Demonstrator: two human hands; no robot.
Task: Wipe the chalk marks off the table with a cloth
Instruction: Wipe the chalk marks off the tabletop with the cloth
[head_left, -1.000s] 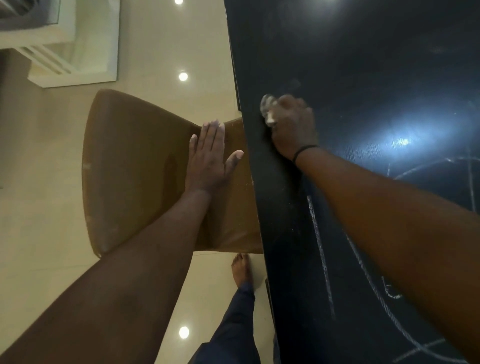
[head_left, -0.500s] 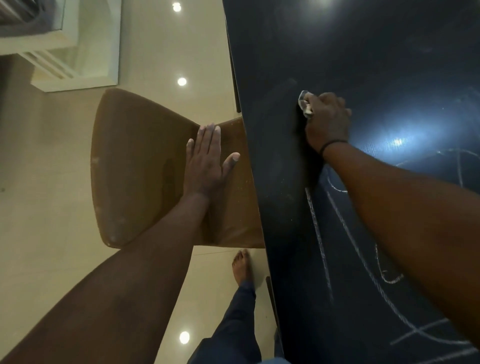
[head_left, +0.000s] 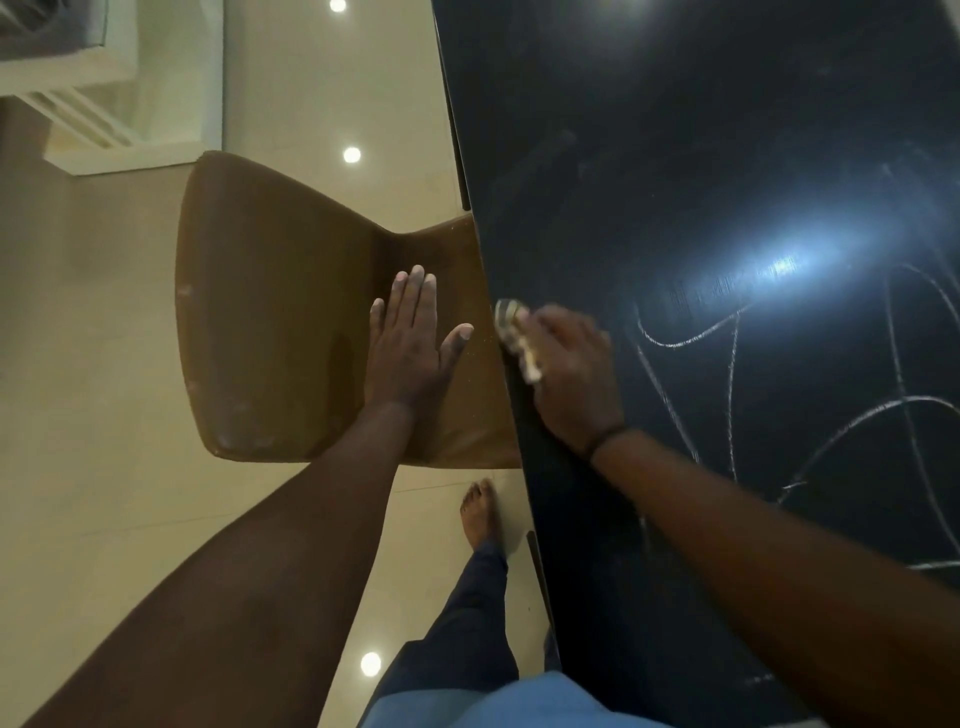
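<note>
Most of the dark table (head_left: 675, 156) runs out of frame at the top and right, and a bright glare on its surface washes out part of it, so you cannot see how far the chalk marks (head_left: 737, 395) reach; those you can see are thin curved white lines to the right of your right hand, some cut off at the right edge. Your brown chair (head_left: 280, 312) stands beside the table's left edge, its seat partly tucked under the tabletop there. Your right forearm crosses the lower table and hides whatever lies beneath it. Your left hand (head_left: 410, 343) lies flat on the chair seat, fingers straight and together, thumb spread, holding nothing. Your right hand (head_left: 571, 374) is blurred at the table's left edge, fingers curled over the cloth (head_left: 517, 338). Only a small pale, crumpled part of the cloth shows, sticking out on the left of the fingers, right at the table's edge; the rest sits under the hand.
</note>
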